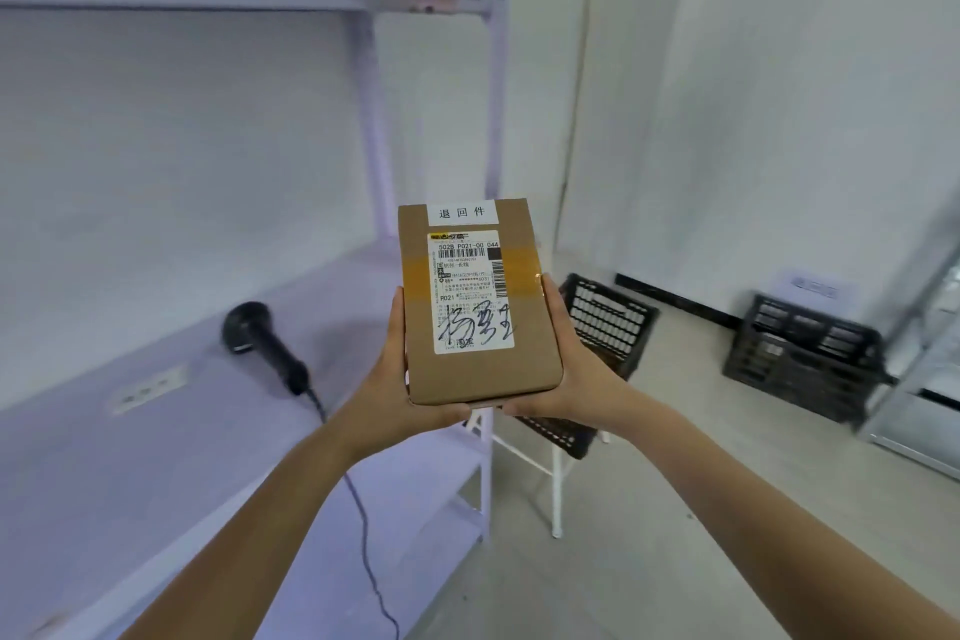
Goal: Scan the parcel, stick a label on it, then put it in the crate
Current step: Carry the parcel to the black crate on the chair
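A small brown cardboard parcel (530,353) is held up in front of me, face toward the camera. It carries a white shipping label (470,294) with barcodes and black handwriting, and a small white sticker (462,213) with printed characters at its top edge. My left hand (395,379) grips its left side and lower corner. My right hand (574,369) grips its right side and underside. A black crate (605,317) stands on a white stand just behind the parcel, partly hidden by it. A black handheld scanner (262,343) lies on the shelf to the left.
A pale purple metal shelving unit (182,431) fills the left, with the scanner's cable (363,525) trailing over its edge. A strip of white labels (148,387) lies on the shelf. A second black crate (802,353) sits on the floor at right, beside a metal rack (924,379).
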Available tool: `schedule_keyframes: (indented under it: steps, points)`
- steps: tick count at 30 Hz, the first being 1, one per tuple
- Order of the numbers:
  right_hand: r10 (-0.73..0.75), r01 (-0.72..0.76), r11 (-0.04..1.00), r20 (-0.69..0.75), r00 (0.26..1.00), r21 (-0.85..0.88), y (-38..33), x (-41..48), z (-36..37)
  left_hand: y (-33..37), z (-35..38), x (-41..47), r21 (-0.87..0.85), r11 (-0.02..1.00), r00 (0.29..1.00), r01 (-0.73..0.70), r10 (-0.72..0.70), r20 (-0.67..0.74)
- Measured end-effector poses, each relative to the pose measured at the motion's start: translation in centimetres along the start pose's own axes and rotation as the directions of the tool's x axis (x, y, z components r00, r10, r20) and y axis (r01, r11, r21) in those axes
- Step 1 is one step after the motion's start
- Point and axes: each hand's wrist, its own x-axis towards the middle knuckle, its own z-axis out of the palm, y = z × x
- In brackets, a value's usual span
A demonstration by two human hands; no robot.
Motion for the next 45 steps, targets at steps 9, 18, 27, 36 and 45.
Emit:
schedule_keyframes:
  steps: [9, 18, 27, 36, 45]
  points:
    - [0.141, -0.157, 0.986, -0.21, 0.967, -0.059, 6.8, -10.0, -14.9, 2.9, 17.0, 10.5, -0.098, 0.995, 0.964, -0.036, 0.061, 0.26]
    - [0.209, -0.23, 0.972, -0.299, 0.931, -0.036, 13.1, -12.2, -24.5, 3.6, 27.2, 18.8, -0.117, 0.993, 0.949, -0.029, 0.064, 0.31]
    - [0.172, -0.191, 0.98, -0.259, 0.95, -0.049, 21.4, -4.1, -34.7, 0.5, 32.3, 32.5, -0.116, 0.993, 0.954, -0.03, 0.063, 0.293]
    - [0.152, -0.161, 0.986, -0.147, 0.977, -0.048, 27.0, 4.8, -45.1, -1.2, 35.2, 44.7, -0.114, 0.992, 0.981, 0.046, -0.024, 0.192]
    - [0.083, -0.082, 0.996, 0.103, 0.991, -0.021, 33.8, 15.4, -51.6, -4.1, 37.4, 51.7, -0.171, 0.982, 0.995, 0.083, -0.09, -0.037]
